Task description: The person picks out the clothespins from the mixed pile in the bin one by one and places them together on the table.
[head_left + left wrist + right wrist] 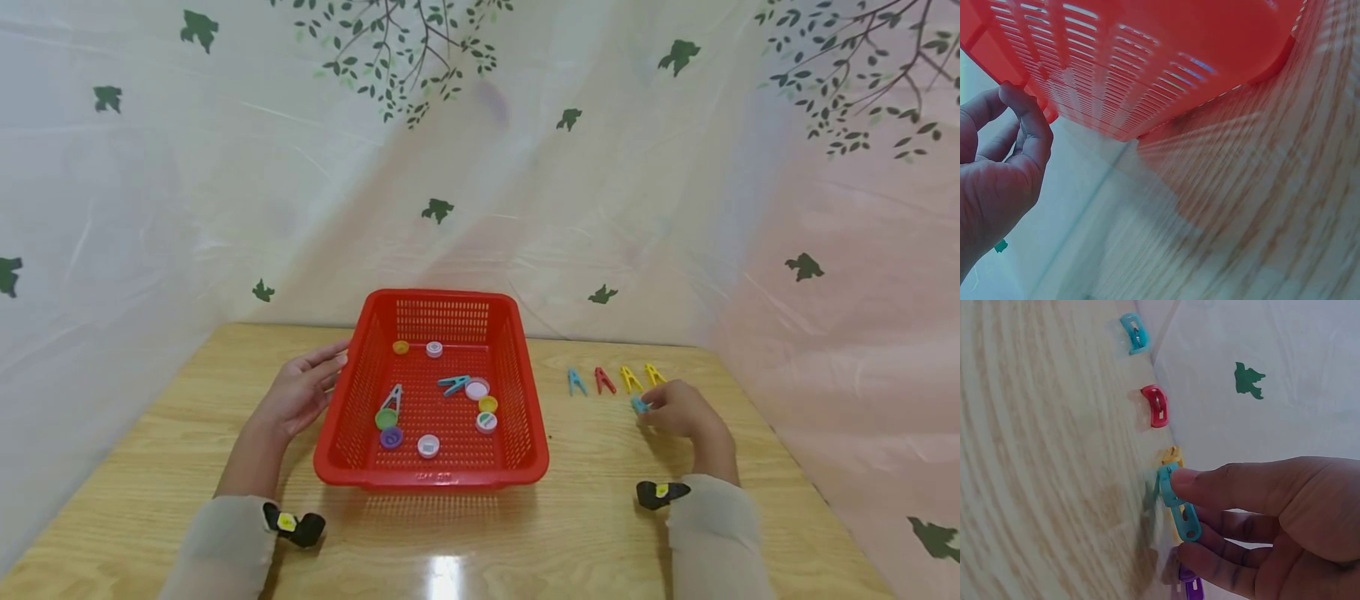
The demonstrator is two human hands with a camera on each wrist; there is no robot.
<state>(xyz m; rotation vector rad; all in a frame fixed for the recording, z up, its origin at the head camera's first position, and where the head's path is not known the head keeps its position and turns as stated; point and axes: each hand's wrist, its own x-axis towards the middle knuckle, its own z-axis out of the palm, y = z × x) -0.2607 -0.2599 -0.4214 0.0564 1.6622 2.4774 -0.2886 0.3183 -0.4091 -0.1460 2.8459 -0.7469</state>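
Note:
My right hand (681, 410) pinches a blue clothespin (1184, 515) between thumb and fingers, above the table's right side. Beyond it stand a blue clothespin (576, 382), a red clothespin (604, 380) and two yellow clothespins (630, 379). A purple clothespin (1193, 587) shows below my fingers in the right wrist view; the hand hides it from the head view. At the left side of a red basket (531, 417), my left hand (298, 390) has its relaxed fingers at the rim. Whether they touch it is hard to tell.
Inside the basket lie several bottle caps, including a purple cap (391, 437) and a green cap (386, 418), plus a blue clothespin (454, 384) and a paler one (393, 398). A leaf-patterned curtain (337, 208) hangs behind the wooden table (592, 517).

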